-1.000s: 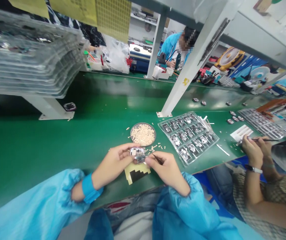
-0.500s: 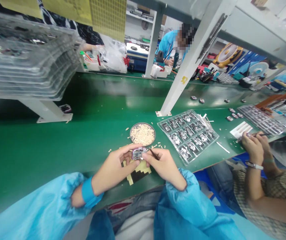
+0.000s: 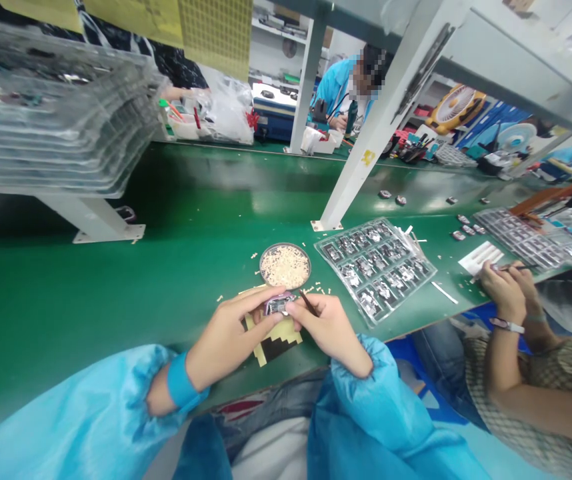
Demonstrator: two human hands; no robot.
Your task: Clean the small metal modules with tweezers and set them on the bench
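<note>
My left hand (image 3: 236, 330) is closed around a small purple-edged device housing (image 3: 278, 305), with silvery and dark inner parts facing up. My right hand (image 3: 323, 327) pinches a thin dark tool (image 3: 309, 303), perhaps tweezers, and its thumb and fingertips touch the housing's right end. The tool's far tip stands away from the housing. Beneath my hands lies a yellow and black patterned sheet (image 3: 281, 348). Just beyond them is a round dish (image 3: 263, 279) heaped with small cream-coloured pieces, some scattered around it.
A clear compartment tray (image 3: 376, 267) of silvery parts lies to the right. Stacked clear trays (image 3: 66, 133) stand on a raised shelf at left. A white post (image 3: 351, 160) rises from the green bench (image 3: 191, 267). At right, a co-worker's hands (image 3: 509, 287) work over another piece.
The housing has tilted slightly in my fingers, showing more of its purple edge. The dark tool has swung more upright in my right hand. Both hands stay in nearly the same place.
</note>
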